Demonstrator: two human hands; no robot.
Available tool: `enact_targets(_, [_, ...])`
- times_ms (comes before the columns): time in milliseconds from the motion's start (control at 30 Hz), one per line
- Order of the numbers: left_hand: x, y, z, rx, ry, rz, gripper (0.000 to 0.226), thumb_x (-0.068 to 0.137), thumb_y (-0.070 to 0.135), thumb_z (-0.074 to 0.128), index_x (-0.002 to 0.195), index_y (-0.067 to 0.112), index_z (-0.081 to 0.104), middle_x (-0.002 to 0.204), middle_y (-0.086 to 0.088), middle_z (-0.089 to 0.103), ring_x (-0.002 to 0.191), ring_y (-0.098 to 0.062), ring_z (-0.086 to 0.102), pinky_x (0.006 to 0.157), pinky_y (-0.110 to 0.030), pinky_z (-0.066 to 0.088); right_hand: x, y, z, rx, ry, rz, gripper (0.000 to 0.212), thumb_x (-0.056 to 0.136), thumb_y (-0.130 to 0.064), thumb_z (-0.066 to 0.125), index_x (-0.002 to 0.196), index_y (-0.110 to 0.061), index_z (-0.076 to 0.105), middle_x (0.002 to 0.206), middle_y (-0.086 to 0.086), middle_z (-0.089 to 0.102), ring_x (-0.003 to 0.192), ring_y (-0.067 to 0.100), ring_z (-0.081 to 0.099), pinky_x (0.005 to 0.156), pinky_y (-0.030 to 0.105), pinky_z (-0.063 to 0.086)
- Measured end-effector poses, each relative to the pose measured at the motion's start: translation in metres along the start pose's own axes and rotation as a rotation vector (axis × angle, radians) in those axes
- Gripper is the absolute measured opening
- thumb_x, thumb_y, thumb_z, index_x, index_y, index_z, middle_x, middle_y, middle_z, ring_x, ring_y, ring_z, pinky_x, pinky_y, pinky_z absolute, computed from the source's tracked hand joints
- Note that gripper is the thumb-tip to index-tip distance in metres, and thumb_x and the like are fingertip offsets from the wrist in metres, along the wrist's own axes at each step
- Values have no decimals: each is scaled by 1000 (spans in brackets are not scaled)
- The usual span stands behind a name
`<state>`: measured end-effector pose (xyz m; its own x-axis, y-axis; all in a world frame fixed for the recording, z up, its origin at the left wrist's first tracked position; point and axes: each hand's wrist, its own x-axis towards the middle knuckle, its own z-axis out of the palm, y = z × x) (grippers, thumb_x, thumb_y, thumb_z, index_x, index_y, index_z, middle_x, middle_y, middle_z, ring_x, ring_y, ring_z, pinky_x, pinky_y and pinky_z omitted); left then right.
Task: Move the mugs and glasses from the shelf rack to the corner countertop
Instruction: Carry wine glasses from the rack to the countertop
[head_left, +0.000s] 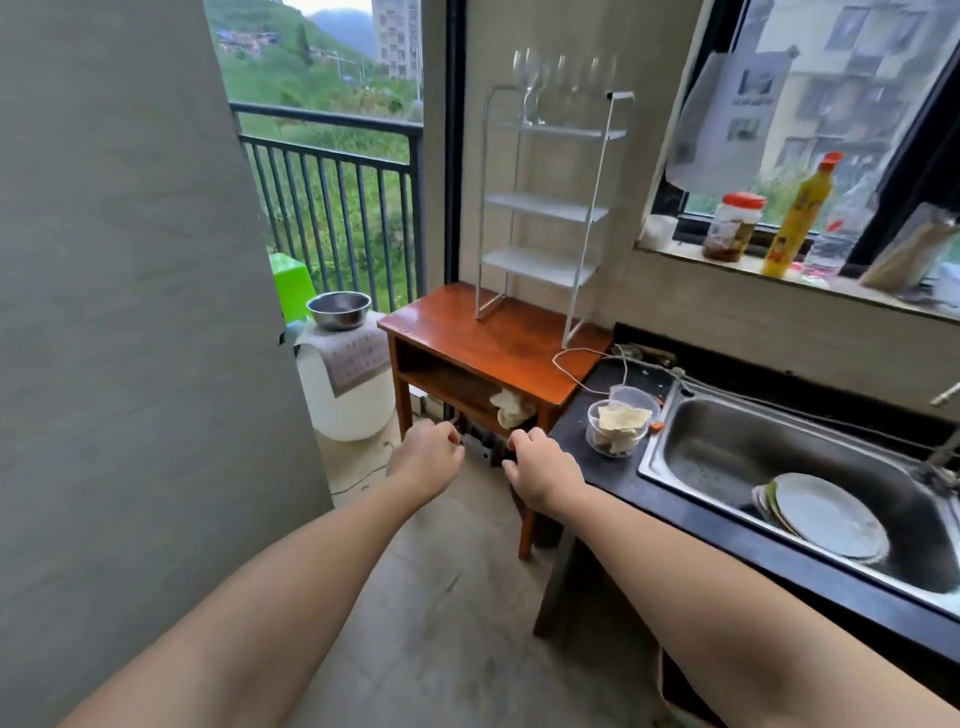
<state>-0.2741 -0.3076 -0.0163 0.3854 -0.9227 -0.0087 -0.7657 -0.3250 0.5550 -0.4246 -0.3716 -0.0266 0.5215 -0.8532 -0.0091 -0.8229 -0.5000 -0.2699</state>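
A white metal shelf rack (545, 208) stands on a small red-brown wooden table (467, 338) against the wall. Several clear stemmed glasses (530, 78) stand on its top tier; the three lower shelves are bare. No mugs show. My left hand (428, 457) and my right hand (540, 470) are stretched forward side by side, below and in front of the table. Both have loosely curled fingers and hold nothing. The black countertop (576, 431) runs to the right of the table.
A clear plastic container (618, 428) with food sits on the countertop beside a steel sink (727, 447) holding plates (826, 514). A jar and a yellow bottle (795, 218) stand on the windowsill. A steel bowl (338, 310) rests on a white drum by the balcony railing. A grey wall (130, 312) fills the left.
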Motion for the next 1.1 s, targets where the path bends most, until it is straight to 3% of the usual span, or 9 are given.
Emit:
enact_targets(333, [215, -24, -56, 90, 29, 206, 25, 90, 25, 51, 106, 13, 66, 110, -11, 63, 102, -27, 59, 88, -42, 51, 200, -41, -28, 40, 132, 91, 36, 97, -33, 43, 128, -13, 46, 124, 12, 51, 110, 33, 55, 88, 44, 50])
enact_targets(500, [331, -16, -104, 91, 38, 333, 28, 91, 28, 50, 110, 15, 65, 114, -10, 59, 108, -28, 55, 94, -39, 47, 297, -59, -71, 82, 242, 176, 36, 96, -32, 44, 126, -11, 48, 124, 13, 52, 110, 34, 56, 90, 45, 50])
enact_targets(800, [480, 67, -146, -100, 19, 493, 16, 85, 17, 48, 76, 13, 61, 94, -18, 68, 90, -36, 63, 76, -36, 50, 406, -21, -174, 20, 424, 278, 32, 98, -28, 42, 121, -9, 51, 124, 14, 54, 108, 33, 56, 89, 41, 47])
enact_targets(967, [542, 123, -155, -196, 55, 614, 24, 86, 17, 50, 99, 6, 68, 98, -13, 69, 93, -30, 63, 81, -34, 51, 466, 1, -223, 68, 547, 275, 26, 96, -24, 43, 113, -9, 57, 116, 13, 57, 101, 32, 57, 86, 37, 46])
enact_targets(1100, [572, 151, -171, -219, 78, 620, 20, 84, 11, 47, 68, 12, 58, 67, -4, 56, 74, -29, 52, 58, -29, 38, 500, 8, -253, 135, 623, 227, 26, 96, -19, 46, 110, -2, 60, 114, 17, 61, 101, 31, 59, 84, 32, 44])
